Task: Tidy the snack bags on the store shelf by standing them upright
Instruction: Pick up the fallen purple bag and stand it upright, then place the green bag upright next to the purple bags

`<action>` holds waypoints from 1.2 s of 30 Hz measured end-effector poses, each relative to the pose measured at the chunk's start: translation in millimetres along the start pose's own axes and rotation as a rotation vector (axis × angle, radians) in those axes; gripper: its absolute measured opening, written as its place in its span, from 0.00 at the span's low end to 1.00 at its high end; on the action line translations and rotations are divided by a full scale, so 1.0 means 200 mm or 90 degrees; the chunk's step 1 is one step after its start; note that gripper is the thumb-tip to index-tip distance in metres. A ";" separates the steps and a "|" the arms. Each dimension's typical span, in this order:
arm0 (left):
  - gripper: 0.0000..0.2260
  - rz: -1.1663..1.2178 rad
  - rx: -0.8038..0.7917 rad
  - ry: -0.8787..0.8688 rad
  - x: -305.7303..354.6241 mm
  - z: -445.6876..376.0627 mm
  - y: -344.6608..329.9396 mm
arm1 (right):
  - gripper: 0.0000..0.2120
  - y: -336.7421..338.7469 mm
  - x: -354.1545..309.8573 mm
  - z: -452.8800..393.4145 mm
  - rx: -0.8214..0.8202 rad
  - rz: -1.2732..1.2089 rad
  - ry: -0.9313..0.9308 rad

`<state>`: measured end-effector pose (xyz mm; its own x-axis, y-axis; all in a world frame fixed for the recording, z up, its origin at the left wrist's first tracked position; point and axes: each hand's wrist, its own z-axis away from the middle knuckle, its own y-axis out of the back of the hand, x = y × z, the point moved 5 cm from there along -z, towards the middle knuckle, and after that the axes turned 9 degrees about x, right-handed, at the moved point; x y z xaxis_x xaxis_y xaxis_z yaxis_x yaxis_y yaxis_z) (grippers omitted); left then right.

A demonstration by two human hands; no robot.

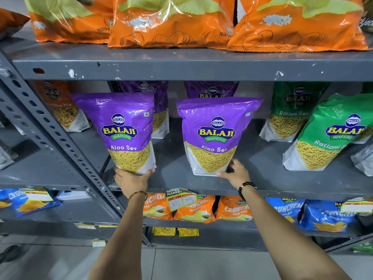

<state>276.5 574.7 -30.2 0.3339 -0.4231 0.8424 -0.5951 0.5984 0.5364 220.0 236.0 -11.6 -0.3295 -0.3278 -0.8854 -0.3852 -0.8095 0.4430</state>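
Note:
Two purple Aloo Sev bags stand upright at the front of the grey middle shelf (173,174). My left hand (132,178) cups the bottom of the left purple bag (121,130), which leans slightly left. My right hand (235,173) grips the lower right corner of the right purple bag (217,136), thumb under its base. Two more purple bags (211,89) stand behind them. Green Ratlami Sev bags (331,134) stand tilted at the right.
An orange mix bag (60,106) stands at the back left beside the perforated upright post (60,142). Large orange chip bags (171,23) fill the top shelf. Orange and blue Crunchem bags (193,209) and a price tag (180,199) sit on the shelf below.

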 end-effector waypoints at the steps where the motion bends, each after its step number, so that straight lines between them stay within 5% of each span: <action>1: 0.56 0.001 0.000 -0.002 0.00 0.00 0.00 | 0.30 0.00 0.00 0.00 -0.001 0.001 0.001; 20: 0.57 -0.004 -0.005 -0.011 0.01 0.01 0.01 | 0.32 -0.05 0.04 -0.04 0.051 0.008 -0.004; 28: 0.57 -0.070 -0.031 -0.016 -0.06 0.11 0.03 | 0.50 0.00 0.12 0.01 0.024 0.126 0.010; 36: 0.45 -0.124 -0.118 -0.195 0.03 0.57 -0.07 | 0.43 0.26 0.29 0.17 0.106 0.232 0.046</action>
<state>202.7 487.1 -38.8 0.1777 -0.7075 0.6840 -0.3914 0.5869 0.7088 152.9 191.9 -34.8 -0.4105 -0.6170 -0.6714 -0.3903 -0.5465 0.7409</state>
